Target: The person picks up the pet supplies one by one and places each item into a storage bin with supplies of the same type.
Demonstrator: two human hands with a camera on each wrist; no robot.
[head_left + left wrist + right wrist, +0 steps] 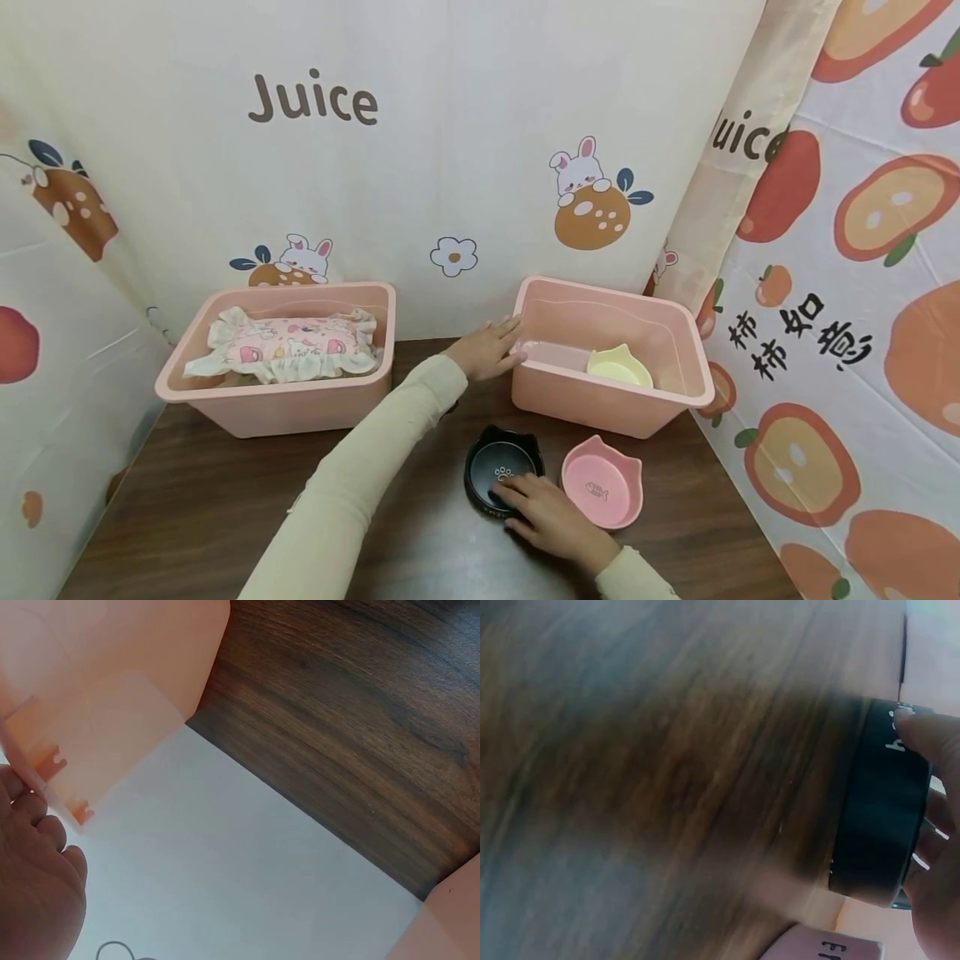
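My left hand [485, 350] touches the left rim of the right-hand pink bin [592, 396], its fingers extended. From the left wrist, the fingers [51, 829] show right at the bin's edge. A pale yellow cat-eared bowl [621, 367] sits inside that bin. In front of the bin, my right hand [551, 517] pinches the near rim of a black cat-eared bowl [491, 457] with a paw print in it. The right wrist view shows the thumb [922, 735] on its outer wall and the fingers inside. Beside it is a pink cat-eared bowl [600, 479] with a fish-bone print.
A second pink bin [300, 404] stands at the back left, holding a frilled pink printed cushion [296, 342]. Both bins are on the dark wood table [247, 508], close to the printed curtain [457, 167] behind. Another fruit-patterned curtain [840, 333] borders the right side.
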